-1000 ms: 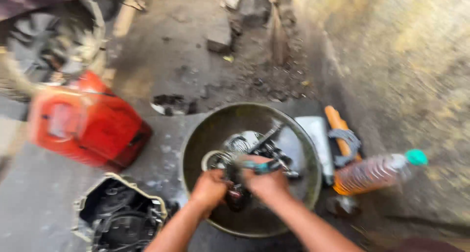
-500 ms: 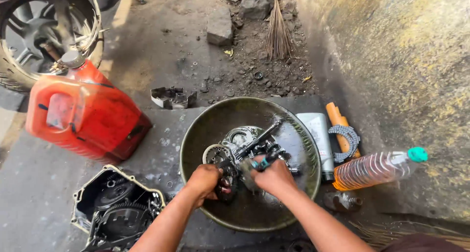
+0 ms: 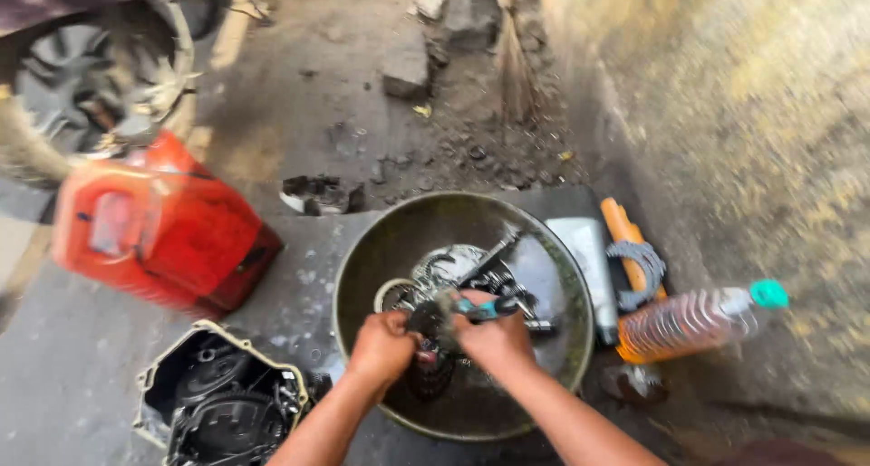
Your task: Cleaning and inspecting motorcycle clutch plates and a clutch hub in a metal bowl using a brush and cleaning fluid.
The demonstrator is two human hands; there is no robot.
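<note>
Low in the frame's centre, a round dark metal basin (image 3: 362, 276) sits on stained grey concrete floor (image 3: 72, 375). Inside it, the left hand (image 3: 382, 346) is curled round a dark toothed gear cluster (image 3: 428, 339), and the right hand (image 3: 494, 337) pinches what looks like a teal-handled brush (image 3: 482, 308) against it. A rough yellowish wall (image 3: 743, 113) fills the right side.
</note>
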